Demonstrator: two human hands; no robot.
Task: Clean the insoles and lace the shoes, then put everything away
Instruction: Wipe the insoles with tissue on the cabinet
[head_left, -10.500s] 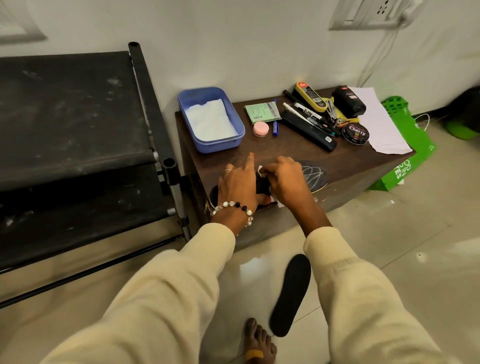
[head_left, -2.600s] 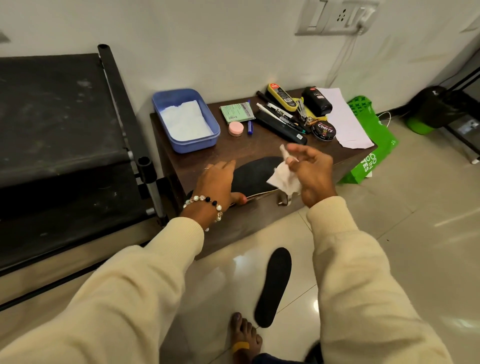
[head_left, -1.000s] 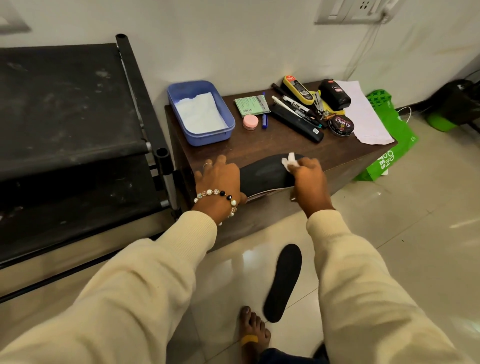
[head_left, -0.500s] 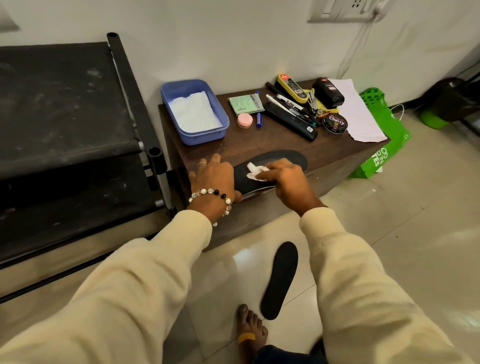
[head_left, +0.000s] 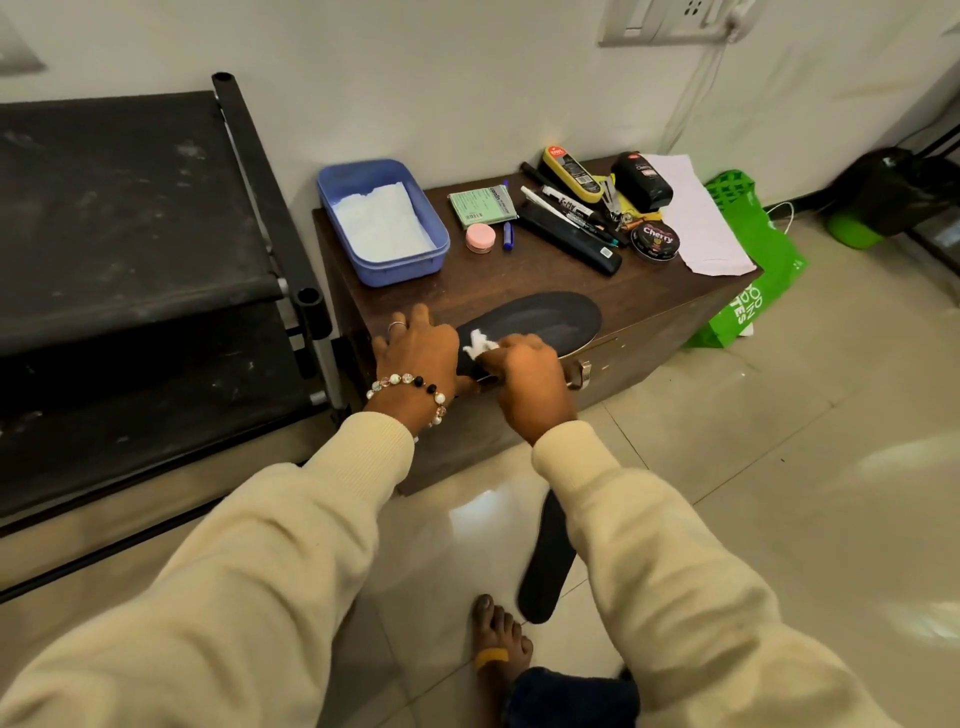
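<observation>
At far left a black fabric rack (head_left: 130, 234) stands against the wall. Beside it, a blue tub (head_left: 382, 221) holding white tissue sits on the back left corner of the brown cabinet (head_left: 670, 306). Your left hand (head_left: 421, 353) rests fingers straight on the heel end of the black insole (head_left: 540, 319), pinning it at the cabinet's front edge. Your right hand (head_left: 530, 379), just beside it, pinches a crumpled white wipe (head_left: 478, 344) against the insole surface. Polish tin (head_left: 655, 240), markers and paper lie behind. A second insole (head_left: 545, 566) lies on the floor tiles, near your bare foot (head_left: 501, 639).
</observation>
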